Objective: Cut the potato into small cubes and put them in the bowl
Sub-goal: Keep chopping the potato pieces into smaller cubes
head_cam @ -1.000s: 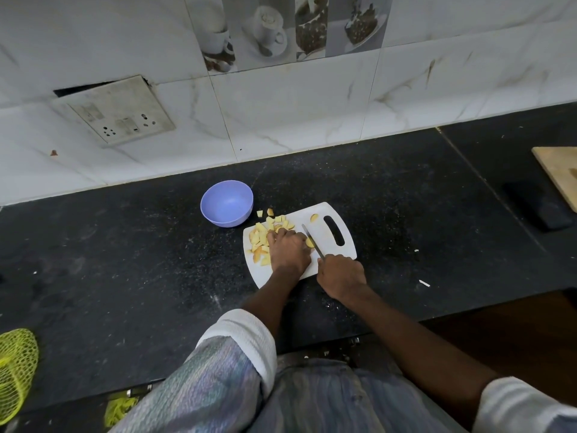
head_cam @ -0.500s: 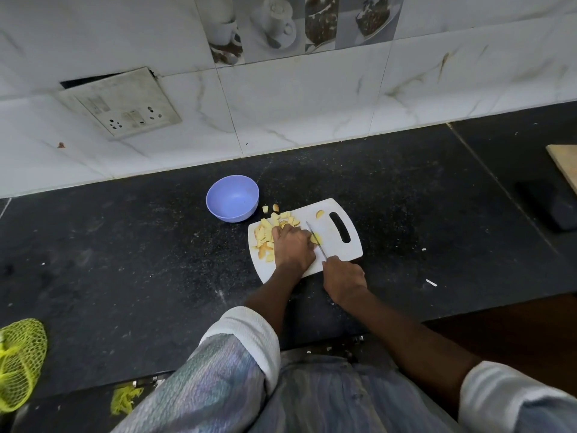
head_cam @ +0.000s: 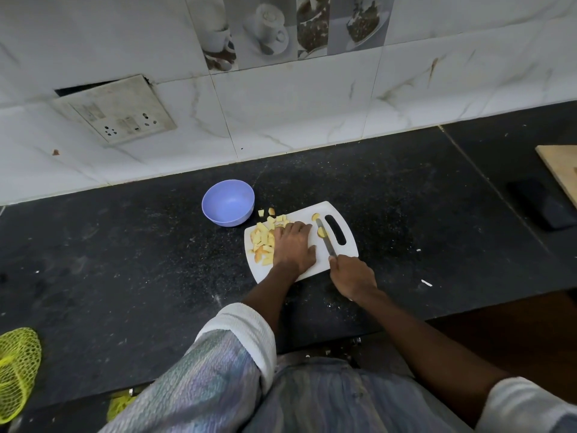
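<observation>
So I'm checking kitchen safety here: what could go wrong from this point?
The knife blade lies close beside the left hand, flat on the cutting board; a slip could nick it. Two potato cubes already lie off the board near the empty bowl; more may scatter.

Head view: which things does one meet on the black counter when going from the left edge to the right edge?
Yellow net bag → purple bowl → potato cubes → left hand → knife → right hand → black phone → wooden board.
</observation>
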